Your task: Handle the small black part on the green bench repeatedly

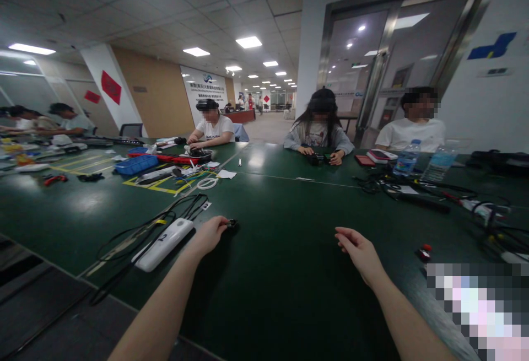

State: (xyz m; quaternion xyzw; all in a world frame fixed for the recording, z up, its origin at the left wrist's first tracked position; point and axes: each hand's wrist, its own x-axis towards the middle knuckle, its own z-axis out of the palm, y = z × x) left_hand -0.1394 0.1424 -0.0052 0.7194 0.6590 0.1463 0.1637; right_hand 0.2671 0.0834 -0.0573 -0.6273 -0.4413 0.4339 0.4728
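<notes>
My left hand (pixel 209 234) reaches forward over the dark green table (pixel 285 273) and its fingertips close on a small black object (pixel 232 223) lying on the surface. My right hand (pixel 359 248) hovers over the table to the right, fingers loosely curled, holding nothing. A small red and black part (pixel 424 252) lies on the table to the right of my right hand. A white oblong device marked "2" (pixel 164 244) with black cables (pixel 157 220) lies just left of my left hand.
Three people sit across the table, working with their own hands. Two water bottles (pixel 421 162), phones and tangled cables (pixel 446 193) lie at the far right. A blue tray (pixel 135 165), tape roll (pixel 207 183) and tools sit at the left. The table edge runs near left.
</notes>
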